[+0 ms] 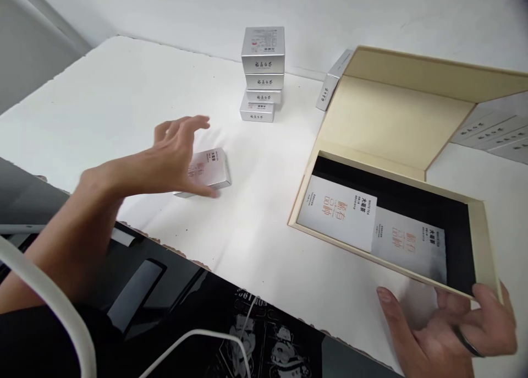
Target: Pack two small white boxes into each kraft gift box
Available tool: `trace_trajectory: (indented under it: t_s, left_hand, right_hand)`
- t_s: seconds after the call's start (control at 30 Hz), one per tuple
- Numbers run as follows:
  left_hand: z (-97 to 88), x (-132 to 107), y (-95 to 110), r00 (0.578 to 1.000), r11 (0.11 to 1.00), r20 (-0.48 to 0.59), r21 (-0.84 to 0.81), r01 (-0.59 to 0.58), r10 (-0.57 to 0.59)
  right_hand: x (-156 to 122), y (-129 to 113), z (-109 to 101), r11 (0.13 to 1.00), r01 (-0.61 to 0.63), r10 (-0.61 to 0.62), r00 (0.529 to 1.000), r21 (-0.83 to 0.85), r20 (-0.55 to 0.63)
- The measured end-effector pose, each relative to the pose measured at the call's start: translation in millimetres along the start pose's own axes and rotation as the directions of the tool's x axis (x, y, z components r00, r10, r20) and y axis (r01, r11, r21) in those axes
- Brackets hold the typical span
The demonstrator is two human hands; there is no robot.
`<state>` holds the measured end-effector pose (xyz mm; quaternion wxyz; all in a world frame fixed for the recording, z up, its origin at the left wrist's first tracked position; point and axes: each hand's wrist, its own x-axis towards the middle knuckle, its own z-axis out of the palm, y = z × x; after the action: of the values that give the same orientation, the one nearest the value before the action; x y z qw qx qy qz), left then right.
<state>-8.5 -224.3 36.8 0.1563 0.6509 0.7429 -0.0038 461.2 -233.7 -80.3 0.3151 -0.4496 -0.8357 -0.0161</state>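
My left hand is over a small silver tea box lying flat on the white table. Its fingers are spread, with the thumb along the box's near side; part of the box is hidden behind the hand. At the lower right, my right hand grips the near right corner of a cream gift box, a finger over the rim and the thumb stretched out apart. The gift box is tilted, its lid standing raised. Two silver tea boxes lie side by side in its black interior, the left one slightly overlapping the right one.
Several silver boxes form a stack near the wall. Another silver box leans behind the lid, and more silver boxes sit at the far right. White cables cross the lower left, before the table's ragged front edge.
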Motion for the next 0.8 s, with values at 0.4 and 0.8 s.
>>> trace_trajectory:
  t_s: [0.4, 0.8]
  left_hand:
    - [-28.9, -8.3, -1.5, 0.929, 0.913, -0.261, -0.244, -0.328, 0.263]
    - [18.9, 49.9, 219.0, 0.409, 0.402, -0.165, -0.072, -0.913, 0.898]
  right_hand:
    - [7.6, -4.6, -0.4, 0.963, 0.250, -0.251, 0.968, -0.095, 0.006]
    - [9.7, -10.0, 4.0, 0.998, 0.032, -0.031, 0.999, 0.047, -0.022]
